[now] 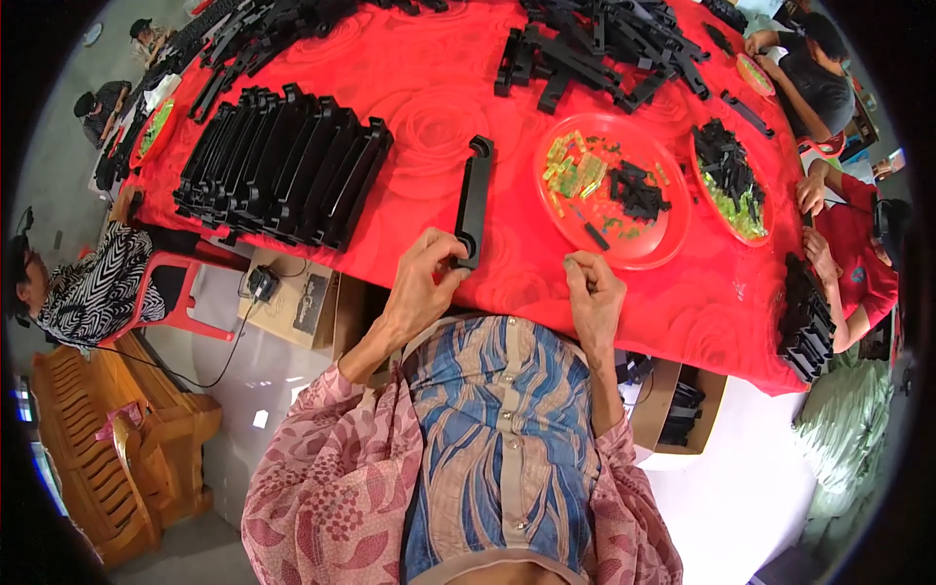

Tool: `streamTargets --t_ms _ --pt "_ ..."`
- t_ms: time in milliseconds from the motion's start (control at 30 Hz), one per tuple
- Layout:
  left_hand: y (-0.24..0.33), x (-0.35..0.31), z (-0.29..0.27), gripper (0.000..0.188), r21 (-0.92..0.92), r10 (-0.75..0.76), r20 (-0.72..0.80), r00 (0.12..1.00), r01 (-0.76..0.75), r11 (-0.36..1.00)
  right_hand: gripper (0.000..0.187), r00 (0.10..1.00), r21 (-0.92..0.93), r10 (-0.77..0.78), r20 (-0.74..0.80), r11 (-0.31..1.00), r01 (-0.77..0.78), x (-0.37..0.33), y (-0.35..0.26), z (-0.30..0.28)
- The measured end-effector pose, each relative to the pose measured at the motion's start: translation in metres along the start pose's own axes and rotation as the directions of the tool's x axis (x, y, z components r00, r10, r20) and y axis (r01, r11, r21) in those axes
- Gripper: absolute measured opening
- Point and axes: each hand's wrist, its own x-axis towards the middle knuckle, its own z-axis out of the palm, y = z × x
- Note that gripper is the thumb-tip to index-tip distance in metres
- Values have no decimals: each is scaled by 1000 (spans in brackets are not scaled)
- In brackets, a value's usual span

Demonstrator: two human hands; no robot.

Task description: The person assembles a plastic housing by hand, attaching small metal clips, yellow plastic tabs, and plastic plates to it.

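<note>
A long black plastic bar (pixel 475 200) lies on the red tablecloth (pixel 419 117), pointing away from me. My left hand (pixel 421 283) grips its near end at the table edge. My right hand (pixel 593 292) rests on the cloth just right of it, fingers pinched on a small pale green piece. Beyond my right hand stands a red plate (pixel 663 239) with small green pieces (pixel 575 175) and small black pieces (pixel 639 190).
A row of black bars (pixel 283 166) stands on edge at the left. A loose pile of bars (pixel 604 49) lies at the far middle. A second red plate (pixel 731 180) sits at the right. Other people sit around the table. A cardboard box (pixel 302 302) stands below the edge.
</note>
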Motion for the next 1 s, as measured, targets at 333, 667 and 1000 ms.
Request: streamTargets --t_ms 333,667,1000 --pt "17 -37 18 25 239 207 92 974 -223 945 7 1000 -53 -15 -10 998 14 1 -9 4" --pt "23 -26 46 32 14 263 164 951 -269 963 7 1000 -23 -11 -4 1000 11 -1 -5 5" --pt "20 -1 22 38 222 371 65 926 -376 899 6 1000 -43 -11 -13 999 11 2 -4 0"
